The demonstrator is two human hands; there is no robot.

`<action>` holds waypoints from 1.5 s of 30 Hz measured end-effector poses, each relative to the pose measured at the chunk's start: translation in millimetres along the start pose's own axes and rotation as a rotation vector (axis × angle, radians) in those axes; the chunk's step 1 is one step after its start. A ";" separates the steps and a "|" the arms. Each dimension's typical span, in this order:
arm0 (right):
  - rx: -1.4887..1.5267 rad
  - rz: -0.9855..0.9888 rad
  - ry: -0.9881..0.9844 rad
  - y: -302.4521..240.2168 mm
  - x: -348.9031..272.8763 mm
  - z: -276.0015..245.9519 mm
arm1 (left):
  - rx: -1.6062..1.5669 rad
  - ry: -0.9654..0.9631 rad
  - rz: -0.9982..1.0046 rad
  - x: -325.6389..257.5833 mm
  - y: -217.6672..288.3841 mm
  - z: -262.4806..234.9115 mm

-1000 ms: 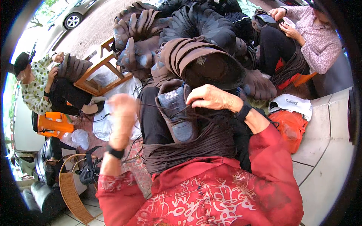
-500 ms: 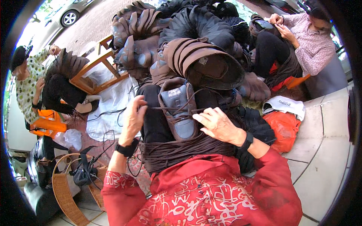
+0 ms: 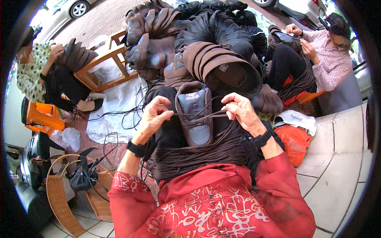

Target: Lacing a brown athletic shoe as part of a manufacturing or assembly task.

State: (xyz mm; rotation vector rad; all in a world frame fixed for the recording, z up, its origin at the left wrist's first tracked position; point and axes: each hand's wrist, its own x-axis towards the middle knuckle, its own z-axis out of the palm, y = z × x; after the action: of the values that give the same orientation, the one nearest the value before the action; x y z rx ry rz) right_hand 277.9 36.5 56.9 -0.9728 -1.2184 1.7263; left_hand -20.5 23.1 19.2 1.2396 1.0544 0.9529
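Observation:
A brown shoe upper (image 3: 194, 115) with a grey-blue tongue and toe rests between my knees, its toe toward me. Brown lace crosses its front, partly threaded. On its left, my left hand (image 3: 155, 115) pinches one lace end between thumb and fingers. My right hand (image 3: 240, 111) grips the other lace end on the right side. Both lace lengths run nearly level and taut from the shoe to my fingers. A thick bundle of brown laces (image 3: 194, 158) lies across my lap below the toe.
Ahead are stacked brown uppers (image 3: 222, 67) and a black pile (image 3: 214, 33). Co-workers sit at left (image 3: 33, 83) and right (image 3: 331, 59). A wooden frame (image 3: 105, 65), a wicker chair (image 3: 65, 198), an orange-red bag (image 3: 293, 142) and a white cap (image 3: 295, 119) are around me.
My left hand has closed on a lace and moved slightly right and down. My right hand has risen and moved right, drawing its lace outward. The view has shifted slightly.

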 end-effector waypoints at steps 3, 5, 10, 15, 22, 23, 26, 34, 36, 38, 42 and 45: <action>-0.444 -0.025 -0.175 0.8 0.7 0.1 | -0.111 0.146 -0.008 -10.7 7.4 -16.6; -0.838 -0.226 -0.252 5.4 3.8 6.5 | -0.155 0.238 -0.018 -18.8 0.7 -38.7; -1.173 -0.576 -0.114 15.0 6.7 17.4 | -0.150 0.273 -0.035 -27.2 -8.7 -46.1; -1.214 -0.779 0.189 28.9 3.1 31.6 | -0.110 0.260 -0.097 -27.5 -11.5 -40.7; -1.360 -0.855 0.251 29.7 1.5 29.2 | -0.029 0.239 -0.081 -32.1 -10.5 -35.8; -1.368 -0.908 0.240 30.3 4.4 29.1 | -0.030 0.242 -0.080 -33.2 -9.1 -37.1; -1.378 -0.861 0.230 33.8 9.4 24.0 | -0.110 0.248 -0.083 -35.1 -4.3 -38.2; -0.620 -0.238 -0.061 30.3 -3.2 28.5 | -0.254 0.242 -0.072 -40.2 0.3 -41.3; -0.681 -0.277 -0.082 27.7 -3.0 21.5 | -0.329 0.270 -0.082 -41.3 1.2 -41.8; -1.143 -0.698 -0.015 25.3 -2.6 17.8 | -0.379 0.314 0.001 -41.1 2.9 -46.0; -1.224 -0.852 0.040 38.6 4.8 19.9 | -0.389 0.390 0.057 -42.8 15.9 -61.1; -1.224 -0.825 0.029 45.0 8.6 22.4 | -0.366 0.388 0.073 -48.1 17.2 -71.9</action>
State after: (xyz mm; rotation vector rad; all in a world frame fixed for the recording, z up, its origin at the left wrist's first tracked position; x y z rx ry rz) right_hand 246.5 26.5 17.9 -0.8673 -2.2753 0.2117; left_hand -102.3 -3.1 39.2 0.8118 1.0739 1.4121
